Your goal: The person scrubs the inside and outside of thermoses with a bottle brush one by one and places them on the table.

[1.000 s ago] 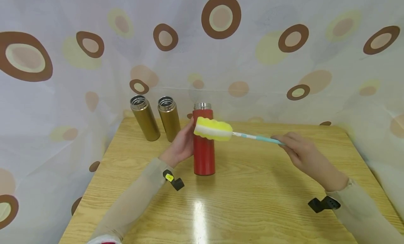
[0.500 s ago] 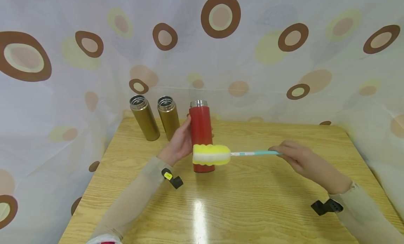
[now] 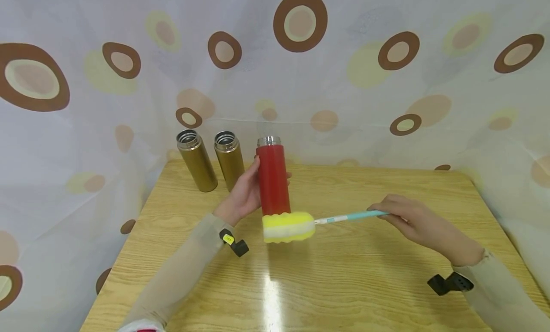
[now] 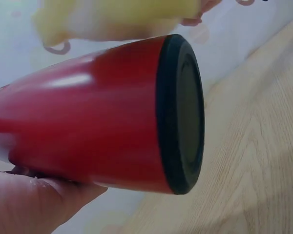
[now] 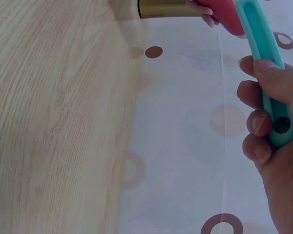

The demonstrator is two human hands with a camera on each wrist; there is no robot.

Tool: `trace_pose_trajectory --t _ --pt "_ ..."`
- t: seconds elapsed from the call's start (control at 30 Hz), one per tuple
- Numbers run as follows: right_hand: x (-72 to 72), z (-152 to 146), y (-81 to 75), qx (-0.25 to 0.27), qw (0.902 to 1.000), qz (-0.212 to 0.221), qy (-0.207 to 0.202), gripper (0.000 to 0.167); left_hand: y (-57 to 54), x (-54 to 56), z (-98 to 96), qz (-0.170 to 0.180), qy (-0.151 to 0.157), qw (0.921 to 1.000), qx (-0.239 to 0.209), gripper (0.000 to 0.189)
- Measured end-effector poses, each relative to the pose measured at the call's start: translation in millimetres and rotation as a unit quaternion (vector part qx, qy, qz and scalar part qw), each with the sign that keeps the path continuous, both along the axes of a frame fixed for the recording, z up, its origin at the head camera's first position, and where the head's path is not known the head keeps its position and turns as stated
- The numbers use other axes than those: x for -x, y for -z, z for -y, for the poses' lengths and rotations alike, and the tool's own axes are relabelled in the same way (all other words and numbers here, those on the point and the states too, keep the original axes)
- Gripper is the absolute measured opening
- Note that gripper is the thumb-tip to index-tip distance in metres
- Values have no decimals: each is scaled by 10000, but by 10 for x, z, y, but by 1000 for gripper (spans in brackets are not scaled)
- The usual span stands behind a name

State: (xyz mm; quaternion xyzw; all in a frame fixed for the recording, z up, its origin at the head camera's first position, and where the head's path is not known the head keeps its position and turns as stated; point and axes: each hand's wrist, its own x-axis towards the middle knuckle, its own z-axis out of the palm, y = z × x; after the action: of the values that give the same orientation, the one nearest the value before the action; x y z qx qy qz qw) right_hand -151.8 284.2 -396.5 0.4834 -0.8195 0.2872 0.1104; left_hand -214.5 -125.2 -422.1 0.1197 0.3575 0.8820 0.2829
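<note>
A red vacuum flask [image 3: 273, 179] with a bare metal mouth stands near the middle of the head view. My left hand [image 3: 244, 194] grips it, thumb on the near left side and fingertips showing at its right. In the left wrist view its dark base [image 4: 178, 117] is tilted and appears raised off the table. My right hand [image 3: 414, 222] holds a bottle brush by its turquoise handle [image 5: 263, 44], fingers curled round it. The brush's yellow and white sponge head [image 3: 289, 228] covers the flask's lower end in the head view; whether they touch, I cannot tell.
Two gold flasks without lids, a left one [image 3: 197, 162] and a right one [image 3: 229, 160], stand upright at the table's back left. A patterned curtain [image 3: 343, 98] hangs behind the wooden table [image 3: 365, 284] and along its sides.
The sponge head has swept down along the flask from its upper part to its lower end. My left hand has shifted the flask slightly left and tilted it.
</note>
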Motion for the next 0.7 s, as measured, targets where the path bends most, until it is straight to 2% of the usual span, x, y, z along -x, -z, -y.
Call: trace_pose_trajectory --t 0.17,0.3,0.4,0.57,0.7 --pt "25 -50 -23 304 9992 73 246 33 28 -3 -4 108 -105 9998 153 54" --pt "32 -65 -42 366 9981 -2 488 30 55 -31 -22 387 -253 9978 470 52" --pt "39 -69 -51 407 9965 -81 725 28 61 -56 -35 521 -191 9962 675 56" --pt "63 -72 -55 551 9912 -290 1166 28 55 -69 -60 246 216 9986 427 57" --pt "72 -49 -71 539 9874 -317 1457 32 49 -86 -69 147 200 9986 468 55"
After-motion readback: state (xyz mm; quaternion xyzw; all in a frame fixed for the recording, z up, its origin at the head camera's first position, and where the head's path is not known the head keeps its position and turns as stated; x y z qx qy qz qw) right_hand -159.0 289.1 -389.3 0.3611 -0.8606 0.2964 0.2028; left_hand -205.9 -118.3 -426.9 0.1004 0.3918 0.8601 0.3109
